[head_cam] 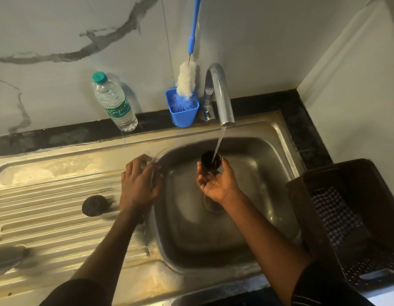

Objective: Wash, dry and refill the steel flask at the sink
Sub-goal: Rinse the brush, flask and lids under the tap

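Right hand (pixel 216 184) grips a dark cup (pixel 211 159) under the running tap (pixel 220 96), over the sink (pixel 247 168). Left hand (pixel 139 184) is curled round the blurry steel flask (pixel 152 173) at the sink's left rim.

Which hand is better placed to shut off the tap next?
Probably the left hand: it only rests at the sink edge, while the right hand holds a dark cup under the stream.

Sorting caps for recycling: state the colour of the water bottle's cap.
Green cap, teal-tinged, seen in the head view.
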Available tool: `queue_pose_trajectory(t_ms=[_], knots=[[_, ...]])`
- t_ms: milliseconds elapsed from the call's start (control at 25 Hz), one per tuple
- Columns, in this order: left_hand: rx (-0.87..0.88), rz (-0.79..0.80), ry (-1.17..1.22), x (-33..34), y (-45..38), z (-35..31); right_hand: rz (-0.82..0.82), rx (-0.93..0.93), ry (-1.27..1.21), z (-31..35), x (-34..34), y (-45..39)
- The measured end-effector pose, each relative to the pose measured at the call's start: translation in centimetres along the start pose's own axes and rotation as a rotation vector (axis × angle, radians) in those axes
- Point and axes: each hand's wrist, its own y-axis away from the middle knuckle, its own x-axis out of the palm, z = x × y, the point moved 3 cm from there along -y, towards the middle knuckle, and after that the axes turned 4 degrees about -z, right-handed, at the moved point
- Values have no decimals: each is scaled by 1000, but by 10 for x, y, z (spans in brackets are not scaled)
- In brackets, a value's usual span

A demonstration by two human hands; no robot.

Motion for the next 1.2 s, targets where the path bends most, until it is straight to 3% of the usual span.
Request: queue_pose_trajectory(t_ms=[80, 240, 320, 400, 480, 560, 680, 760, 840, 1000, 1200], knots=[[-2, 12, 1, 0, 0, 1, -13, -121, 132, 4, 1, 1], [-1, 8, 33, -2, 2, -1, -89, -881, 845, 26, -14, 15], [-18, -21, 82, -4, 0, -5, -15, -1052, 945, 33, -6, 20], [-86, -98, 285, -8, -6, -20, 106, -1013, 792, 33, 13, 27], [-162, -155, 616, -16, -18, -49, 192, -794, 487, 31, 25, 28], [-184, -133, 856, -21, -34, -82, 175, -627, 419, 30, 22, 27], [-279, 25, 1149, -25, -59, -126, 22, -848, 819, 40, 12, 35], [-356, 198, 1300, -19, -77, -143, 45, -1024, 1011, 47, 15, 43], [-353, 310, 1348, -16, -88, -155, 105, -1099, 1013, 52, 19, 55], [-304, 298, 1315, -21, -98, -175, 41, -1140, 1054, 54, 6, 82], [-278, 303, 1311, -19, -86, -166, 1, -1666, 1097, 43, 20, 142]])
